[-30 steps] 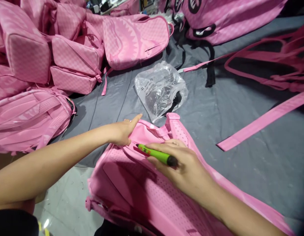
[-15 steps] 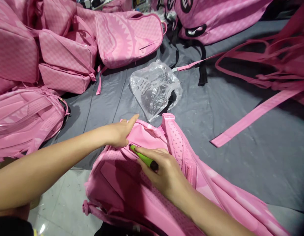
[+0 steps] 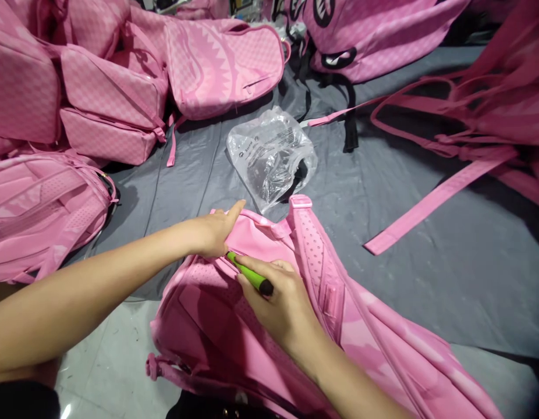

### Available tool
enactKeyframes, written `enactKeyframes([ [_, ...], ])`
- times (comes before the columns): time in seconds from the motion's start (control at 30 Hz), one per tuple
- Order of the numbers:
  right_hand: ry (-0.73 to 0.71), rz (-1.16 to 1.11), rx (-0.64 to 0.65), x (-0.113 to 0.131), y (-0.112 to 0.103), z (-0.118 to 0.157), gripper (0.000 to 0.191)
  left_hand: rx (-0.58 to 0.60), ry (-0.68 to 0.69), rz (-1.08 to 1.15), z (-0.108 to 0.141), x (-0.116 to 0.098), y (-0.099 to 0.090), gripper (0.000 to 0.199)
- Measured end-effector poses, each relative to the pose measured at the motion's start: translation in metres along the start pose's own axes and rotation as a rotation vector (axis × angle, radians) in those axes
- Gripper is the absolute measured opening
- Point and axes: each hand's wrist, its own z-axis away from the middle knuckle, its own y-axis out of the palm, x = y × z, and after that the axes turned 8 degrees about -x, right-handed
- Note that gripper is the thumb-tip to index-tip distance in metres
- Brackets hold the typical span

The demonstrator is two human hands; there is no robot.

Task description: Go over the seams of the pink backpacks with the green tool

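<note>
Right hand [image 3: 287, 302] closed around green marker [image 3: 252, 276]

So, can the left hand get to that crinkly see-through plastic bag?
Probably yes: the clear plastic bag lies just beyond the left hand and nothing seems to block the way, though that hand would have to leave the pink backpack.

Right hand [image 3: 284, 302] grips green marker [image 3: 252, 275], tip at top end of front backpack [image 3: 252, 355]. Left hand [image 3: 212, 234] on same end, just beside tip. Clear plastic bag [image 3: 267, 157] on grey-covered bench [image 3: 409, 285], just beyond front backpack; pink strap [image 3: 431, 206] right of it; heap of pink bags [image 3: 114, 84] beyond it, left.
</note>
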Motion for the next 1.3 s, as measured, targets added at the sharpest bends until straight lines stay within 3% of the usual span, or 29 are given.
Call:
enactKeyframes([
  [0.37,-0.015,0.009,0.005,0.001,0.001,0.0,0.031,-0.001,-0.001,-0.027,0.0,-0.002,0.0,0.107],
  [0.87,0.072,-0.007,0.084,0.004,-0.005,-0.001,0.028,-0.003,0.01,-0.006,0.002,0.0,0.0,0.107],
  [1.3,0.059,0.046,0.062,0.011,-0.005,-0.001,0.028,-0.013,0.009,0.014,0.003,-0.001,-0.001,0.106],
])
